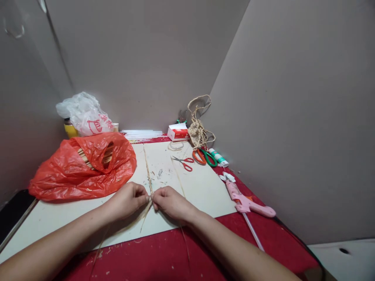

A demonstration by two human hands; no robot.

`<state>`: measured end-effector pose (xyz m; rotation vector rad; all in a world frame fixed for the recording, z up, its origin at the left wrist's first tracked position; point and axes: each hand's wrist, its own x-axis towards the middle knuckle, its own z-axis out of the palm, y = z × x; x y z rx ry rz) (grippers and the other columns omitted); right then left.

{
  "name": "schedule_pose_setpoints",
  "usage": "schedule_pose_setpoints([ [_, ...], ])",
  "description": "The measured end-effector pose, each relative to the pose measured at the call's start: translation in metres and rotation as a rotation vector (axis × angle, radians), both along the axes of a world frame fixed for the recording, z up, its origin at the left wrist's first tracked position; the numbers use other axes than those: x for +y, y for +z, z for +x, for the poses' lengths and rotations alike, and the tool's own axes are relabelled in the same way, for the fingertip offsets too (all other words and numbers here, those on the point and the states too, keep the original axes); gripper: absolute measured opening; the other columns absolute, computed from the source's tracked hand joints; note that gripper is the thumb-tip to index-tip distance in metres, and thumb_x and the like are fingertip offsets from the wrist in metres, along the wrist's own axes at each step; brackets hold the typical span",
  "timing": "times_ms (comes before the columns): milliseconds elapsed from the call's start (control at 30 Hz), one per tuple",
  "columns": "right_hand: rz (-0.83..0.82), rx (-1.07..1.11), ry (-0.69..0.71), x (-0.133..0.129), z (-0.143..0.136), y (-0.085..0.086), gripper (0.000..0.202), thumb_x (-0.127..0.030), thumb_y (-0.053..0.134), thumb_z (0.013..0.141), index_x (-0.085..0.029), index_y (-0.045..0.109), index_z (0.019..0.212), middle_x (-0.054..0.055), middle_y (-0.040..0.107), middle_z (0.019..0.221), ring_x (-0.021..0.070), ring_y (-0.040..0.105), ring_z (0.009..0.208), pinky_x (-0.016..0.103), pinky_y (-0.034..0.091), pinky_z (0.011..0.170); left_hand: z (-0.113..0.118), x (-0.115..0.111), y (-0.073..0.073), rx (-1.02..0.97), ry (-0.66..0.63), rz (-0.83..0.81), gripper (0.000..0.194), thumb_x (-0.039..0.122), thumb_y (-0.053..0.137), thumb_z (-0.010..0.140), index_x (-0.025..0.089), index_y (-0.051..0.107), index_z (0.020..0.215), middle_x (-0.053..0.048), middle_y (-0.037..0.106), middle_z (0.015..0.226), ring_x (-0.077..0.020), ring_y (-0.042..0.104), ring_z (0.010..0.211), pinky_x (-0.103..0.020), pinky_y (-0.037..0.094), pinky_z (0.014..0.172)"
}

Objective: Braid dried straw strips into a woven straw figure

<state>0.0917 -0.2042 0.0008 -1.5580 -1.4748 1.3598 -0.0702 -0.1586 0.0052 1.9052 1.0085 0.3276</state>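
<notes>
My left hand and my right hand meet over the front of a white board. Both are closed in a pinch on a thin braid of straw-coloured fibre, which runs away from me up the board. Loose fibre ends trail below the fingertips. Exactly how the strands cross between the fingers is too small to tell. Another thin strand lies right of the braid and passes under my right wrist. Small scissors with red handles rest beyond my right hand.
Left stands a red plastic bag with dry strips inside; behind it, a white bag. White sticks, a red-and-white box and a rope bundle line the back. A pink glue gun lies right, near orange-and-green-handled tools.
</notes>
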Motion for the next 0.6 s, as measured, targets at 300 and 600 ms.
schedule_pose_setpoints([
  [300,-0.217,0.373,-0.147,-0.012,-0.015,0.000,0.029,-0.025,0.045,0.075,-0.020,0.034,0.048,-0.010,0.027,0.032,0.0043,0.017,0.027,0.021,0.009,0.031,0.006,-0.034,0.024,0.324,0.011,0.349,0.030,0.035,0.041,0.081,0.016,0.063,0.075,-0.011,0.063,0.069,-0.0205,0.055,0.062,-0.028,0.035,0.059],
  [600,-0.303,0.519,-0.139,-0.016,-0.011,0.000,0.010,-0.021,0.049,0.072,-0.015,0.053,0.065,-0.012,0.025,0.037,0.0022,0.011,0.030,0.017,0.005,0.031,0.007,-0.093,0.021,0.455,-0.098,0.342,0.020,0.022,0.045,0.075,0.016,0.063,0.077,-0.011,0.062,0.065,-0.0209,0.055,0.057,-0.030,0.035,0.059],
])
